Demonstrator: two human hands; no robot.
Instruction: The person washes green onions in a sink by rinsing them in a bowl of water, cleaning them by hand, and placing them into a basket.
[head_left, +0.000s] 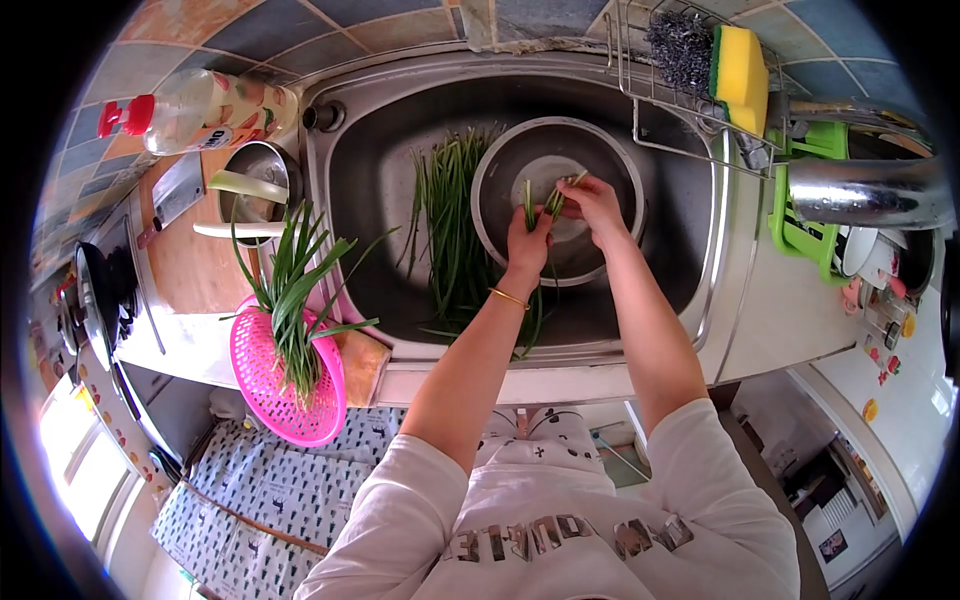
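Over a round metal bowl [487, 215] in the sink, both my hands are on a few stalks of garlic chives [530, 200]. My left hand [528, 243] is closed round the stalks, their pale ends pointing up and the green leaves trailing down beside the wrist. My right hand [595, 208] pinches some pale ends with thumb and fingers. A large pile of garlic chives [450, 210] lies in the sink, left of the bowl. More chives [295, 290] rest in a pink plastic colander [320, 415] at the counter's left edge.
The steel sink [680, 290] surrounds the bowl. At left are a detergent bottle [200, 110], a cleaver [178, 190], a wooden cutting board [190, 270] and a metal pot [275, 160]. A wire rack [670, 140] holds a yellow sponge [741, 80] and steel wool [682, 48]. A green dish rack [790, 235] stands right.
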